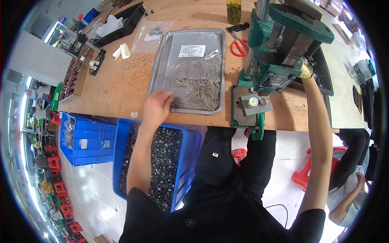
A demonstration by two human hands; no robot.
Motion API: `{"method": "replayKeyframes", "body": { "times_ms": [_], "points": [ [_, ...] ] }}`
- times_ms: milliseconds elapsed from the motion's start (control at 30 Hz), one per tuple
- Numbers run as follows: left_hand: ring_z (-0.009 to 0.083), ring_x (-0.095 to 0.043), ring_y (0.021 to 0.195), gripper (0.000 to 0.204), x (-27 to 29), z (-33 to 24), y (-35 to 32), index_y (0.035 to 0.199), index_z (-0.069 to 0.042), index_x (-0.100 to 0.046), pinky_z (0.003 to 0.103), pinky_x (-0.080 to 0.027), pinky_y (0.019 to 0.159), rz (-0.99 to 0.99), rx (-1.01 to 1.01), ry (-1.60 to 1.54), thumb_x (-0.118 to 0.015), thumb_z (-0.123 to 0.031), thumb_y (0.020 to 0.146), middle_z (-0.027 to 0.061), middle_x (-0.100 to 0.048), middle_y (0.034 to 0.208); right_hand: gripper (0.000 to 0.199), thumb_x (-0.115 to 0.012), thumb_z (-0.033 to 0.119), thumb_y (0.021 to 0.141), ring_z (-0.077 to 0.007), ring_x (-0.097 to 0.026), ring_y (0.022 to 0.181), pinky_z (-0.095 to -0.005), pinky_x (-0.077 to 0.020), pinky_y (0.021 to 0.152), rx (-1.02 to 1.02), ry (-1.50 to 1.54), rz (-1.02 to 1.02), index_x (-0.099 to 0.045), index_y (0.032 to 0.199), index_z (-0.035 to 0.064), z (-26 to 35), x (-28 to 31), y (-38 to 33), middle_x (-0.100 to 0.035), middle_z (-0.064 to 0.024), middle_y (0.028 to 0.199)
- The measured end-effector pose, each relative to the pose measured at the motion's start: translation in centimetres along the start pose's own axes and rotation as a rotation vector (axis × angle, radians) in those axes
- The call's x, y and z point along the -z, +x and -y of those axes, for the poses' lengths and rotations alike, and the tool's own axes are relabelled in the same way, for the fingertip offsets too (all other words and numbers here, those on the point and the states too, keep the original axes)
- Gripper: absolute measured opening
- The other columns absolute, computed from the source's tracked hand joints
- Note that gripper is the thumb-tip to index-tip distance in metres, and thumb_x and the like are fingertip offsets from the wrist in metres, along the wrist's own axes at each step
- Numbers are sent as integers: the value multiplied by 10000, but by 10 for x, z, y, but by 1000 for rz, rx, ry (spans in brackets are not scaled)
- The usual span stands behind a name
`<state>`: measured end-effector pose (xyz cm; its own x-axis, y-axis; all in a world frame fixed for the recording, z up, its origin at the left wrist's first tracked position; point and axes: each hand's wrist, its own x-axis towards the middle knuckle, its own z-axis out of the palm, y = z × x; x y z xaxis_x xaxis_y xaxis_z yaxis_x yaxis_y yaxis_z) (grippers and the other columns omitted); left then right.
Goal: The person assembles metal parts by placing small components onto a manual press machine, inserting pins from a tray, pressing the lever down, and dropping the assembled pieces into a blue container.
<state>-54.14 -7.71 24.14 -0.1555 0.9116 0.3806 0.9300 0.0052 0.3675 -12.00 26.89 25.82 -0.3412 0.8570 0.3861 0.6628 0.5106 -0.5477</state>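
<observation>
My left hand point(159, 106) is over the lower left edge of a metal tray point(154, 67), its fingertips pinched together beside a heap of thin metal pins point(202, 91). Whatever it pinches is too small to make out. A clear plastic bag with a white label point(192, 51) lies over part of the pins. On the right stands a green bench press point(279, 73). Its base carries a grey plate point(245, 106) with a round white fitting point(253, 102). My right hand point(306, 71), with something yellowish on it, is at the press's right side, its fingers mostly hidden behind the machine.
Red-handled scissors point(239, 47) and a jar point(234, 12) are behind the tray. A black bin point(330, 77) stands right of the press. Below the table edge, a blue crate point(188, 150) holds many headed metal parts. At far right sits another person point(348, 198).
</observation>
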Motion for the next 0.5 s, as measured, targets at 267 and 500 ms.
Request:
{"method": "replayKeyframes", "body": {
  "times_ms": [267,500],
  "points": [
    [358,-653,1008,62,-3,-12,48,938,-32,-681,463,-520,860,340,-97,98,-681,-45,877,126,-667,992,102,-731,-31,900,-98,-672,728,-235,-546,647,-24,652,53,-720,1001,-41,107,4,-128,-685,-34,889],
    [282,-699,887,32,0,-14,47,934,-5,-670,377,-540,802,447,204,-82,-664,-28,913,144,-706,961,153,-816,45,852,-104,-673,708,-244,-525,625,34,563,78,-780,993,-3,130,-23,-169,-717,-82,994]
  ]
}}
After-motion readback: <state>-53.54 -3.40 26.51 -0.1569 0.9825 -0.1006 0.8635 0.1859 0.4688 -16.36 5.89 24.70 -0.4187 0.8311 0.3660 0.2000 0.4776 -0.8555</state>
